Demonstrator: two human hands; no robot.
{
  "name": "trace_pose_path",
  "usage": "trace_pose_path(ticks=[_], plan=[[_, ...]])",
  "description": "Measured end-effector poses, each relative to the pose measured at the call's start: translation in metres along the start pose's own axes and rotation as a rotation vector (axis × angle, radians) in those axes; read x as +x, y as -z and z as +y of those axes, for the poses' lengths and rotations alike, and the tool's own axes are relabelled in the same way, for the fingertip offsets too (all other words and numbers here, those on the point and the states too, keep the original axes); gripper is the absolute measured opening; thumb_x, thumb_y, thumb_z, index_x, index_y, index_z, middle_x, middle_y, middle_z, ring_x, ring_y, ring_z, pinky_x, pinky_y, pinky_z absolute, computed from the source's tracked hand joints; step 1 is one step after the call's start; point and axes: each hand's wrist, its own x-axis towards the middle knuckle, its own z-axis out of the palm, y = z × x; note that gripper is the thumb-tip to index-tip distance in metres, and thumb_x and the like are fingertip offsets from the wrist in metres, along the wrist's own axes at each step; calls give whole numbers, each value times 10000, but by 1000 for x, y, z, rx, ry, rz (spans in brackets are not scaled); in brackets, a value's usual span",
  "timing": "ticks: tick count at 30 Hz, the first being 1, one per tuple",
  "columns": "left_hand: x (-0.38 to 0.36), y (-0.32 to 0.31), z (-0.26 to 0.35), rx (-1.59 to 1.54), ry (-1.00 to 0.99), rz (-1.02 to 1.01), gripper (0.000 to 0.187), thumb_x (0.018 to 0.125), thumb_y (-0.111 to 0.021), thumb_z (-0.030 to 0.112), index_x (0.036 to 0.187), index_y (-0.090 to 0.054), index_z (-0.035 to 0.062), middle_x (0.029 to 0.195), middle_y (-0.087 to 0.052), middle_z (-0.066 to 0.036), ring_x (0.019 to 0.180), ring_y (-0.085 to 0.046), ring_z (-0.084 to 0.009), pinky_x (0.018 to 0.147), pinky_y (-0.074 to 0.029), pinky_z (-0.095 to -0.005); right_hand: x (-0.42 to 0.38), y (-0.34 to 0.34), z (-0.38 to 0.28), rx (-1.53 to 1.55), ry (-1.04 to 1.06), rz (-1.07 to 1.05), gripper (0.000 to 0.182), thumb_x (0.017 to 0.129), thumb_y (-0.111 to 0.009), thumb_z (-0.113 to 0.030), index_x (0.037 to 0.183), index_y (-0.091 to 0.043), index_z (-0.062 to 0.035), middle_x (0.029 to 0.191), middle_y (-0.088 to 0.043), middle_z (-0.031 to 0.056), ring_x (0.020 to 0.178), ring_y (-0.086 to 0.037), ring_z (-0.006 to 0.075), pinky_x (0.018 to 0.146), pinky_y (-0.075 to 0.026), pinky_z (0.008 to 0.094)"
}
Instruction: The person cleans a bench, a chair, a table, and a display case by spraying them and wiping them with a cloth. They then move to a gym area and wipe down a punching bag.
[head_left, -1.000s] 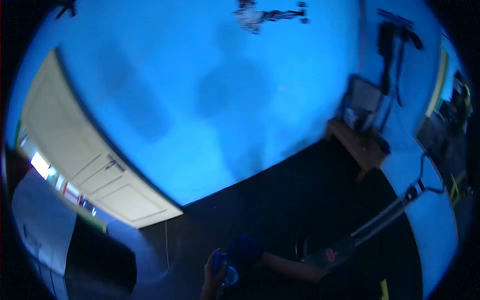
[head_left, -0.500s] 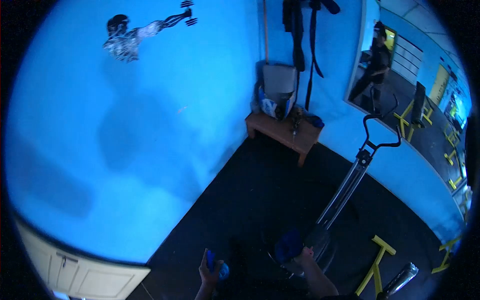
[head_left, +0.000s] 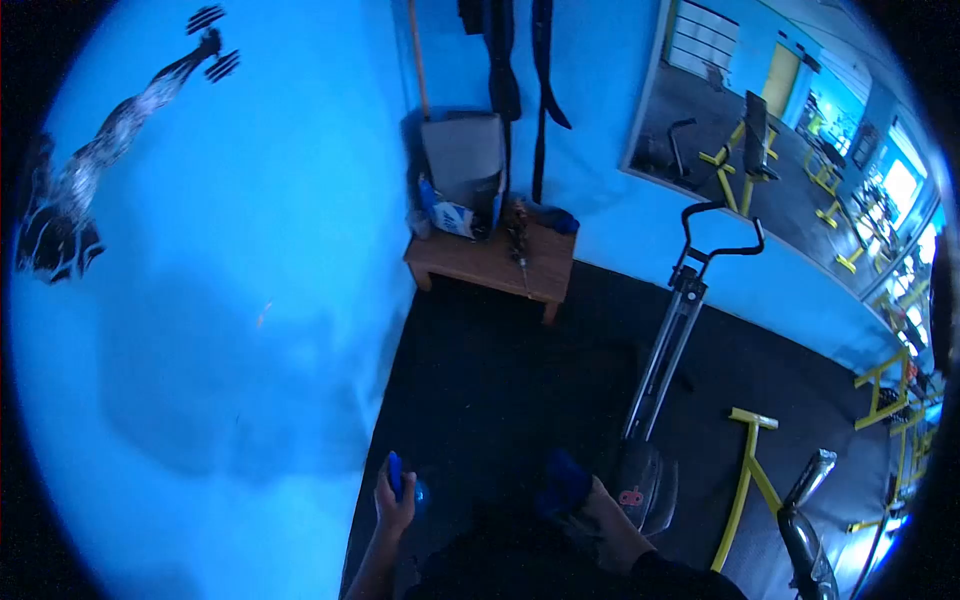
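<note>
My left hand (head_left: 395, 500) is closed around a spray bottle (head_left: 396, 475), low in the view. Its blue top shows above my fingers, and a bluish see-through part appears beside them. My right hand (head_left: 597, 500) grips a dark blue cloth (head_left: 566, 482) that bunches up at its left. Just right of that hand is the dark base of an exercise machine (head_left: 648, 490), with two metal rails rising to curved black handles.
A wooden bench (head_left: 490, 262) at the wall bears a grey bin (head_left: 465, 150) and small items. Black straps (head_left: 541, 110) hang above. Yellow-framed gym equipment (head_left: 742, 490) stands at right, below a wall mirror (head_left: 735, 110). A blue wall (head_left: 260, 400) rises at left.
My view has swung to the right, so the bench and machine sit farther left. The white cabinet and the person in the mirror have left view. Both hands keep their holds.
</note>
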Motion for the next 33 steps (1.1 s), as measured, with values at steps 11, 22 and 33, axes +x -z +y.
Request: trace_pose_path(ticks=[11, 22, 33], plan=[[198, -139, 39, -525, 165, -426, 476, 959, -666, 311, 1331, -528, 49, 954, -636, -40, 859, -630, -163, 788, -523, -341, 80, 81, -63, 166, 489, 488, 629, 1034, -421, -491, 1447, -438, -17, 1385, -564, 198, 1232, -562, 388, 1089, -414, 539], [451, -235, 131, -312, 254, -875, 512, 939, -625, 331, 1344, -494, 47, 1221, -531, -177, 1151, -552, -341, 1034, -431, -408, 129, 114, -234, 276, -174, 407, 903, 931, -493, -660, 1472, -369, 53, 1533, -377, 240, 1402, -384, 389, 1196, -224, 573], [454, -248, 47, -278, 53, -613, 744, 927, -708, 356, 1529, -339, 121, 1045, -672, -138, 955, -693, -225, 842, -560, -373, 197, 111, -240, 271, 463, 833, 938, 910, -569, -619, 1464, -343, 104, 1516, -385, 268, 1366, -425, 406, 1169, -311, 563]])
